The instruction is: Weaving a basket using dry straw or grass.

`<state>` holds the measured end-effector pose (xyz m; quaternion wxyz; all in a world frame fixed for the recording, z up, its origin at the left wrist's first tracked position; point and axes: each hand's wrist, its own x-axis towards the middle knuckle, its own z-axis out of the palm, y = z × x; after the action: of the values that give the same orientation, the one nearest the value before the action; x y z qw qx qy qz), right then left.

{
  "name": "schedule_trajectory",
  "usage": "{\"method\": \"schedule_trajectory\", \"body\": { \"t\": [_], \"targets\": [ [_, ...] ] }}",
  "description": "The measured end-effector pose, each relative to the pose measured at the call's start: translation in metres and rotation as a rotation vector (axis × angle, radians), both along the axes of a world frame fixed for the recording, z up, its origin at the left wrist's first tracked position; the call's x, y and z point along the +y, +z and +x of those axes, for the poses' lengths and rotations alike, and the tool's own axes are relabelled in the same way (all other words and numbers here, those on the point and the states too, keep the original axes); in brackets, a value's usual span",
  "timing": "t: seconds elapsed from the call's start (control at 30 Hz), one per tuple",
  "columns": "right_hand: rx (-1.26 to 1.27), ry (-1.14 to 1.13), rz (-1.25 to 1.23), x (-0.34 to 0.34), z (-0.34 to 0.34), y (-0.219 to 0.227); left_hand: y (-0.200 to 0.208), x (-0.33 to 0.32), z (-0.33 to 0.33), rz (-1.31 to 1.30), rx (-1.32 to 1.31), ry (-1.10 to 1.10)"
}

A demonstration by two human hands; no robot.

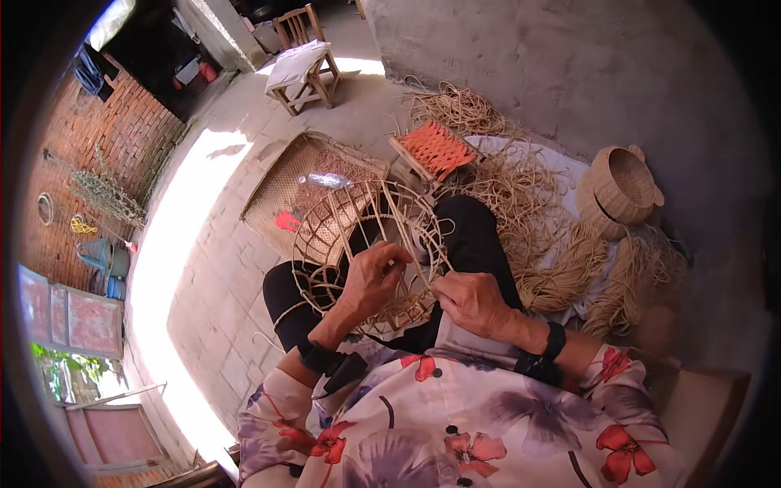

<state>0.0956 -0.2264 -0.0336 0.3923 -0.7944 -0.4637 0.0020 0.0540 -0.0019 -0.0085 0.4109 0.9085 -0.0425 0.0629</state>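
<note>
An open, round basket frame [313, 232] of thin brown rods, partly wound with cord, rests between my knees. My left hand [374, 281] is at the middle of the frame, its fingers curled together beside the rods. What those fingers grip is hidden behind the hand. My right hand [476, 303] is closed at the frame's right side, thumb and forefinger pinched on a tan cord [446, 259] near the rim. The far end of that cord cannot be followed.
Heaps of tan cord [521, 199] lie on a white cloth [572, 172] at right, beside two woven baskets [610, 191]. An orange woven stool [439, 150] stands ahead. A woven mat [272, 183] bears a clear plastic bottle [325, 180]. Farther back is a wooden chair [303, 69].
</note>
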Motion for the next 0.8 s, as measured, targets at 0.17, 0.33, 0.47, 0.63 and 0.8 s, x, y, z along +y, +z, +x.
{"method": "schedule_trajectory", "body": {
  "t": [0.17, 0.33, 0.47, 0.63, 0.8],
  "targets": [
    [-0.111, 0.030, -0.049, -0.002, -0.001, -0.002, -0.002, 0.000, 0.004, -0.004, -0.047, 0.023],
    [-0.137, 0.049, -0.062, -0.002, -0.002, -0.006, -0.006, -0.004, -0.002, -0.063, 0.099, 0.075],
    [-0.194, 0.092, -0.078, -0.004, -0.004, -0.010, -0.004, -0.006, -0.003, -0.030, 0.086, 0.051],
    [-0.297, 0.127, -0.114, -0.001, -0.006, -0.016, -0.004, -0.007, 0.013, 0.058, 0.013, -0.200],
    [-0.319, 0.159, -0.123, 0.000, -0.006, -0.017, -0.006, -0.008, 0.028, 0.055, 0.142, -0.375]
  ]
}}
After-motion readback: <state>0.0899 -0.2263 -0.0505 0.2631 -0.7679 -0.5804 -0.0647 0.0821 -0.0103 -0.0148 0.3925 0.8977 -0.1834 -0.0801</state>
